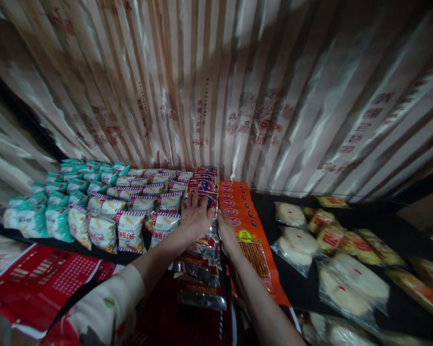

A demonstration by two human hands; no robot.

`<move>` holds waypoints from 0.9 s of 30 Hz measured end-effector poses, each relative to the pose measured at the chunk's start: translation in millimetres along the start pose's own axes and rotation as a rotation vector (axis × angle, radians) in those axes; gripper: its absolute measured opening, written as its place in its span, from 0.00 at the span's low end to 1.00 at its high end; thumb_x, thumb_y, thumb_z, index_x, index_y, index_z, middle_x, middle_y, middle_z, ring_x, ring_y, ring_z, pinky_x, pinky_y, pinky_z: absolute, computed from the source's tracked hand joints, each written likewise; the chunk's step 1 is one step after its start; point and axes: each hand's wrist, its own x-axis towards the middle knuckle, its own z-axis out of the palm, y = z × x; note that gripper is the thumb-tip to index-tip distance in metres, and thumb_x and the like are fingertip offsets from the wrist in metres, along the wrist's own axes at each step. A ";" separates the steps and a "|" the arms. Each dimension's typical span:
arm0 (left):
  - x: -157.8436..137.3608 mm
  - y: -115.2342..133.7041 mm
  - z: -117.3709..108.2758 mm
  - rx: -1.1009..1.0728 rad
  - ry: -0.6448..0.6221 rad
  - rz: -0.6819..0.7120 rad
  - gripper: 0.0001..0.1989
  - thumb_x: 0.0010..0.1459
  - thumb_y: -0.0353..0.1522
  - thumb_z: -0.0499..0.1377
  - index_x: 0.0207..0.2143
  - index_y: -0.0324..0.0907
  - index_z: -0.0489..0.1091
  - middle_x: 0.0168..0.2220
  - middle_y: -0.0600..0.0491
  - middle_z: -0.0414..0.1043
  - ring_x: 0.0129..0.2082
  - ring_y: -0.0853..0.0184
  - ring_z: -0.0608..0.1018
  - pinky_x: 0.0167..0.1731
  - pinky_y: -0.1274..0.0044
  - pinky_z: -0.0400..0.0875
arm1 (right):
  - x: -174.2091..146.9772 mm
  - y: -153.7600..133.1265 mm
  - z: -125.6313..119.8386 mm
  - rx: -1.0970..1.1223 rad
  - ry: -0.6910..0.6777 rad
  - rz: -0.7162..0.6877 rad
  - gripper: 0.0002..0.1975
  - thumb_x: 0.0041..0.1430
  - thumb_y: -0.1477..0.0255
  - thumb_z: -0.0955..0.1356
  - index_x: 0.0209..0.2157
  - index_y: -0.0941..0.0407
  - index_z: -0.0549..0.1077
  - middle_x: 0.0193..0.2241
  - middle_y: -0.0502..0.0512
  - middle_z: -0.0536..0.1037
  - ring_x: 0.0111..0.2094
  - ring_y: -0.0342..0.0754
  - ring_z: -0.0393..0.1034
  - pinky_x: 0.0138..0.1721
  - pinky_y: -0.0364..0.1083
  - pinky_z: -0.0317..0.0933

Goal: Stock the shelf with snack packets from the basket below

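Observation:
My left hand lies flat, fingers spread, on an overlapping row of dark blue and red foil snack packets. Along the right edge of that row, my right hand is turned on its side with fingers stretched forward; part of them is hidden. It is between the foil packets and a column of overlapping orange snack bags. Silvery lower ends of more foil packets hang toward me below my left hand. White snack bags with striped tops stand in rows just left of my left hand.
Teal and white bags stand in rows at the far left. To the right, clear-wrapped round white flatbreads and yellow packets lie on the black surface. Red printed packaging is at lower left. A pleated printed curtain hangs behind.

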 end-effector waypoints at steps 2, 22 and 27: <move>1.1 -1.4 -0.9 0.014 0.010 0.008 0.25 0.63 0.40 0.44 0.58 0.40 0.59 0.64 0.44 0.51 0.64 0.51 0.52 0.60 0.58 0.49 | -3.4 -5.6 -2.1 -0.010 0.040 0.055 0.36 0.58 0.47 0.51 0.57 0.57 0.65 0.55 0.59 0.68 0.59 0.54 0.59 0.58 0.54 0.52; -22.4 2.8 -14.3 -0.055 0.144 0.042 0.24 0.63 0.38 0.47 0.57 0.32 0.59 0.62 0.37 0.52 0.64 0.51 0.51 0.61 0.60 0.49 | -19.3 5.9 -77.2 -0.303 0.339 -0.308 0.20 0.57 0.60 0.59 0.40 0.58 0.76 0.43 0.62 0.77 0.47 0.55 0.70 0.52 0.56 0.61; -69.8 -3.4 -13.3 -0.228 0.302 0.074 0.22 0.63 0.36 0.47 0.55 0.34 0.62 0.62 0.39 0.54 0.64 0.54 0.52 0.61 0.61 0.52 | -31.5 -18.7 -60.7 -0.234 0.279 -0.459 0.19 0.60 0.61 0.61 0.43 0.58 0.74 0.46 0.62 0.76 0.49 0.54 0.69 0.53 0.58 0.60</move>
